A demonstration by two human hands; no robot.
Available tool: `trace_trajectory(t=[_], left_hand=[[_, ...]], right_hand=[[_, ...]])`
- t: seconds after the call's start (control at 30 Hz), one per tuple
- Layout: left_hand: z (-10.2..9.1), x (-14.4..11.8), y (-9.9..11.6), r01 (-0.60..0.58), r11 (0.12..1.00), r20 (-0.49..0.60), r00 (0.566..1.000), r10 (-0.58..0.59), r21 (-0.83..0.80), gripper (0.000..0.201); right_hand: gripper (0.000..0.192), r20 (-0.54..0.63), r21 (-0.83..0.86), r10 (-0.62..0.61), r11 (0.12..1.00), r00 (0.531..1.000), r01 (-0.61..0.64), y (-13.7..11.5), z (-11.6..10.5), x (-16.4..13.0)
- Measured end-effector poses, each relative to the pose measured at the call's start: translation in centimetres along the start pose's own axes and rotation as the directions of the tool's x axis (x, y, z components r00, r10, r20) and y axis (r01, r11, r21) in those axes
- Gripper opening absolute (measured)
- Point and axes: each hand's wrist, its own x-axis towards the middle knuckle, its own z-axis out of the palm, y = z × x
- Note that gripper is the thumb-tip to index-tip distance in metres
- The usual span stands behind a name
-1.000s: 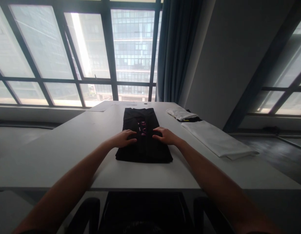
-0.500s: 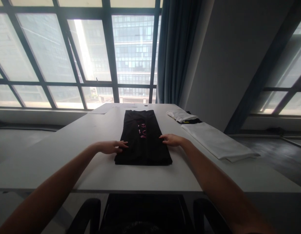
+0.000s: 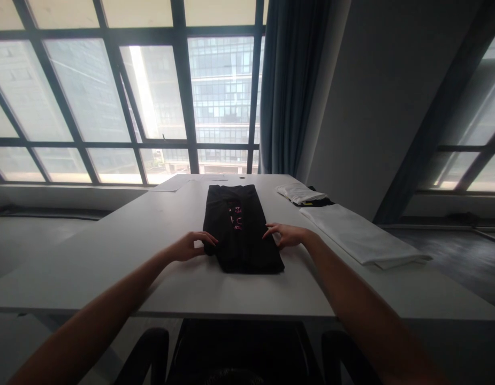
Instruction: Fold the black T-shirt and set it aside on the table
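The long folded black cloth garment with pink print (image 3: 239, 227) lies lengthwise mid-desk, its near end pinched inward between the left hand (image 3: 191, 247) at 9 o'clock, fingers gripping the edge, and the right hand (image 3: 288, 234) at 3 o'clock, fingers flat on it, on a white desk (image 3: 111, 256) before tall grid windows (image 3: 111, 107), folded white cloth (image 3: 359, 235) at 2 o'clock

The single head view looks forward and slightly down from above the near edge of the white table (image 3: 111, 256), taking in its whole length to the window wall (image 3: 111, 107) beyond its far end. It sits close enough that both forearms run from the bottom corners toward the table's middle, with a chair's armrests (image 3: 151, 347) just below the near edge.
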Motion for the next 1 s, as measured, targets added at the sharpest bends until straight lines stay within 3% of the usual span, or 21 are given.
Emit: trace_trajectory(t=[0.1,0.2,0.27,0.33,0.43,0.5,0.57,0.67,0.73,0.83,0.9,1.0], left_hand=[[-0.4,0.1,-0.2,0.06,0.993,-0.143,0.987,-0.075,-0.106,0.029],[-1.1,-0.4,-0.9,0.117,0.954,-0.214,0.96,-0.179,-0.277,0.037],[-1.8,-0.8,-1.2,0.145,0.92,-0.179,0.958,-0.222,-0.365,0.041],[-2.4,-1.1,-1.5,0.189,0.909,-0.08,0.969,-0.234,-0.37,0.046],[-2.5,-1.1,-1.6,0.263,0.947,-0.003,0.963,-0.268,-0.184,0.049],[-1.9,-0.8,-1.5,0.264,0.965,-0.081,0.961,-0.263,0.005,0.045],[-0.8,-0.4,-1.5,0.217,0.962,-0.151,0.97,-0.192,0.167,0.045],[1.0,0.0,-1.5,0.127,0.941,-0.047,0.992,-0.118,0.315,0.056],[1.9,0.1,-1.4,0.098,0.931,0.1,0.985,-0.142,0.353,0.062],[2.3,0.0,-1.1,0.078,0.932,0.236,0.957,-0.17,0.355,0.065],[2.2,0.0,-0.6,0.061,0.936,0.226,0.963,-0.147,0.348,0.067],[2.0,0.2,0.0,0.056,0.936,0.162,0.98,-0.118,0.348,0.065]], right_hand=[[0.029,-0.104,0.111,-0.119,0.985,0.987,0.131,-0.7,-0.3,-0.3],[0.027,-0.177,0.259,-0.206,0.933,0.962,0.248,-1.3,-0.9,-1.0],[0.03,-0.141,0.349,-0.218,0.902,0.966,0.254,-1.2,-1.3,-1.5],[0.032,-0.026,0.402,-0.188,0.897,0.982,0.183,-0.8,-1.6,-2.0],[0.031,0.077,0.342,-0.083,0.938,0.994,0.052,0.0,-1.6,-1.9],[0.03,-0.044,0.235,-0.037,0.971,0.998,0.046,0.2,-1.1,-1.3],[0.035,-0.241,0.11,-0.043,0.991,0.97,0.071,0.0,-0.3,-0.3],[0.049,-0.413,-0.056,-0.112,0.994,0.904,0.097,-0.9,1.5,1.4],[0.06,-0.384,-0.135,-0.14,0.986,0.913,0.094,-1.6,2.9,2.4],[0.071,-0.209,-0.192,-0.078,0.981,0.975,0.037,-2.7,4.7,3.1],[0.075,-0.126,-0.214,-0.069,0.976,0.99,0.04,-3.4,5.3,3.1],[0.081,-0.155,-0.24,-0.158,0.963,0.975,0.118,-4.5,5.7,2.9]])
